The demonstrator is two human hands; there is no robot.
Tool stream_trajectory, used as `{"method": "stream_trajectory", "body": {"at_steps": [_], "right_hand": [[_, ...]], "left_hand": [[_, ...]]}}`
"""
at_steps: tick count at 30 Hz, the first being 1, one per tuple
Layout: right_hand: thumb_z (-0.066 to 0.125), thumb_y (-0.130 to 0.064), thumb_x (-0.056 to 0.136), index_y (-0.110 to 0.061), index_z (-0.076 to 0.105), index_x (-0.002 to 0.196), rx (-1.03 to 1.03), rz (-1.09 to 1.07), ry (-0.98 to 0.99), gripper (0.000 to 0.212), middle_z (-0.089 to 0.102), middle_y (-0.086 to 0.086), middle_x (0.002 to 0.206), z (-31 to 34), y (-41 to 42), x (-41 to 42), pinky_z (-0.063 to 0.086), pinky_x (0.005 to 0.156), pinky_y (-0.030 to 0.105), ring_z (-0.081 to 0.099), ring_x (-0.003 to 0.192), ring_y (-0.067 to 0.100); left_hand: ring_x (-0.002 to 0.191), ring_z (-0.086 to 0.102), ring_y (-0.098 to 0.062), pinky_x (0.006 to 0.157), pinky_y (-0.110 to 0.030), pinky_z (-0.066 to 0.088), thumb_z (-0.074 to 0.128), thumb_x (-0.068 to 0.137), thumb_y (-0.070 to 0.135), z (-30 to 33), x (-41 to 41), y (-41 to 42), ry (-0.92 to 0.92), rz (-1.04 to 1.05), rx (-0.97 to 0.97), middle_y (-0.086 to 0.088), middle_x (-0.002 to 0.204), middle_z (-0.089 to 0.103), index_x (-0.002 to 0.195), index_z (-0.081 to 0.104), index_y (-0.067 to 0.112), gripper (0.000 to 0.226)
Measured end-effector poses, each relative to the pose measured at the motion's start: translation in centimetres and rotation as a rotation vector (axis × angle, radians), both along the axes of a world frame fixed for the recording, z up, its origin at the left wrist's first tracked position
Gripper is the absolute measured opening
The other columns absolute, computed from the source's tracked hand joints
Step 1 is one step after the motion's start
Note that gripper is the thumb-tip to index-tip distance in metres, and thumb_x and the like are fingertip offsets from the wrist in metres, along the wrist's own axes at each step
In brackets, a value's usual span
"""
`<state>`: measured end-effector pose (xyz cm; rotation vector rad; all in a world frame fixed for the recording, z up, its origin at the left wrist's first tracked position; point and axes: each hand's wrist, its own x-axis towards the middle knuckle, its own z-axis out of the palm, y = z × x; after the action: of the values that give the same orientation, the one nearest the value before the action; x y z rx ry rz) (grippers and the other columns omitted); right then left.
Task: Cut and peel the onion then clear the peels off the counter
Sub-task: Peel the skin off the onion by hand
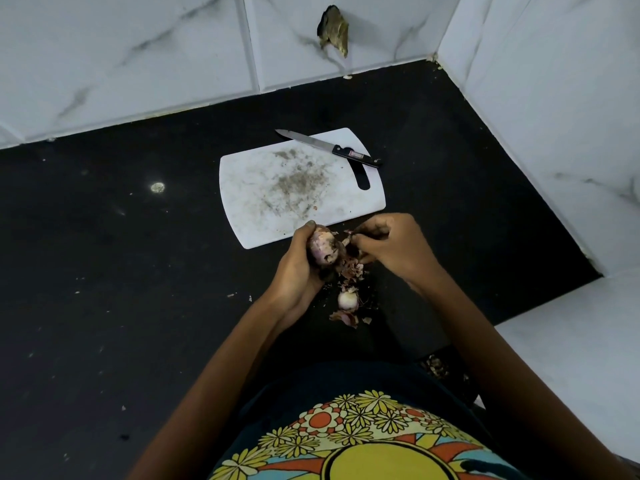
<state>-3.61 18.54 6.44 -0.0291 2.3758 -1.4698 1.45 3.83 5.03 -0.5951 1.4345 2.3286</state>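
My left hand [298, 268] grips a purple onion [323, 249] just above the black counter [138, 271], in front of the white cutting board [263, 188]. My right hand [394, 247] pinches a strip of onion skin [348, 239] at the onion's right side. Loose peels [351, 270] hang and lie below the onion. A small cut onion piece [347, 300] and more peel scraps [344, 317] lie on the counter between my forearms. A black-handled knife [329, 147] rests across the board's far edge.
White marble-look tiled walls [138, 64] close the counter at the back and right. A hole in the back wall [333, 31] is stuffed with something brownish. The board is stained in the middle. More peel scraps [434, 365] lie near the counter's front edge.
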Motion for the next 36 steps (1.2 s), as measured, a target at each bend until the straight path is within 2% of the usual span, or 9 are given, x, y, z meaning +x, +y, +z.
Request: {"method": "stream_trajectory", "body": {"at_steps": [5, 8, 10, 12, 15, 18, 27, 31, 36], "right_hand": [[0.059, -0.027, 0.091, 0.004, 0.064, 0.081, 0.154, 0.053, 0.136, 0.033, 0.068, 0.020, 0.076, 0.0, 0.2, 0.1, 0.055, 0.066, 0.050, 0.066, 0.069, 0.031], [0.059, -0.010, 0.089, -0.013, 0.066, 0.085, 0.116, 0.052, 0.205, 0.008, 0.070, 0.000, 0.079, 0.8, -0.3, 0.5, 0.056, 0.067, 0.024, 0.065, 0.068, 0.005], [0.051, -0.005, 0.091, -0.018, 0.067, 0.093, 0.087, 0.059, 0.206, 0.020, 0.067, -0.004, 0.075, 1.2, -0.7, 0.8, 0.050, 0.059, 0.027, 0.062, 0.061, 0.012], [0.048, -0.010, 0.095, -0.015, 0.067, 0.100, 0.062, 0.081, 0.193, 0.021, 0.068, -0.002, 0.073, 1.2, -0.8, 0.9, 0.051, 0.060, 0.038, 0.064, 0.066, 0.028], [0.058, -0.019, 0.093, -0.012, 0.068, 0.101, 0.051, 0.117, 0.181, 0.015, 0.070, -0.007, 0.081, 1.1, -0.9, 1.1, 0.055, 0.075, 0.034, 0.068, 0.077, 0.010], [0.066, -0.018, 0.087, -0.012, 0.068, 0.090, 0.057, 0.095, 0.212, 0.007, 0.069, -0.008, 0.078, 1.3, -0.9, 1.3, 0.052, 0.067, 0.027, 0.065, 0.071, 0.006], [0.079, -0.025, 0.074, -0.014, 0.067, 0.098, -0.005, 0.132, 0.205, 0.029, 0.070, -0.006, 0.087, 2.2, -2.1, 2.5, 0.053, 0.072, 0.017, 0.066, 0.080, 0.003], [0.080, -0.019, 0.071, -0.012, 0.068, 0.088, 0.003, 0.096, 0.207, 0.022, 0.069, -0.005, 0.077, 2.5, -2.4, 2.4, 0.050, 0.064, 0.015, 0.063, 0.069, 0.001], [0.077, -0.032, 0.061, -0.016, 0.070, 0.078, -0.076, 0.106, 0.097, 0.024, 0.071, -0.006, 0.073, 2.7, -1.7, 1.5, 0.055, 0.067, 0.022, 0.068, 0.071, 0.008]], "left_hand": [[0.051, 0.063, -0.009, 0.049, -0.018, 0.050, 0.030, 0.100, 0.044, -0.3, -0.2, -0.3, -0.050, 0.024, 0.124, -0.002, 0.064, 0.070, 0.083, 0.061, 0.013, 0.047], [0.050, 0.063, -0.008, 0.048, -0.017, 0.049, 0.030, 0.098, 0.051, -0.1, -0.3, -0.3, -0.068, 0.018, 0.104, -0.001, 0.064, 0.070, 0.092, 0.062, 0.010, 0.052], [0.052, 0.064, -0.007, 0.049, -0.018, 0.050, 0.029, 0.097, 0.055, -0.1, -0.3, -0.3, -0.087, 0.018, 0.069, 0.000, 0.066, 0.070, 0.100, 0.062, 0.011, 0.056], [0.056, 0.065, -0.008, 0.053, -0.019, 0.051, 0.027, 0.096, 0.059, 0.0, -0.2, -0.3, -0.102, 0.014, 0.039, -0.001, 0.071, 0.071, 0.107, 0.063, 0.011, 0.062], [0.068, 0.068, -0.011, 0.062, -0.024, 0.054, 0.027, 0.094, 0.062, 0.1, -0.2, -0.4, -0.127, 0.024, 0.008, -0.006, 0.090, 0.074, 0.113, 0.065, 0.011, 0.066], [0.082, 0.062, -0.018, 0.078, -0.032, 0.050, 0.031, 0.092, 0.064, 0.5, -0.2, -0.3, -0.141, 0.030, -0.006, -0.013, 0.104, 0.068, 0.119, 0.064, 0.009, 0.069], [0.100, 0.070, -0.014, 0.081, -0.024, 0.056, 0.032, 0.096, 0.056, 1.5, -0.1, 0.1, -0.045, -0.031, -0.069, -0.006, 0.108, 0.073, 0.120, 0.063, 0.008, 0.062], [0.108, 0.066, -0.016, 0.101, -0.034, 0.047, 0.031, 0.096, 0.057, 1.4, 0.0, 0.0, 0.012, -0.034, -0.161, -0.007, 0.113, 0.071, 0.121, 0.062, 0.008, 0.063], [0.111, 0.064, -0.020, 0.106, -0.042, 0.042, 0.033, 0.089, 0.067, 1.1, 0.2, -0.1, 0.052, -0.076, -0.218, -0.011, 0.114, 0.070, 0.119, 0.063, 0.006, 0.074]]}}
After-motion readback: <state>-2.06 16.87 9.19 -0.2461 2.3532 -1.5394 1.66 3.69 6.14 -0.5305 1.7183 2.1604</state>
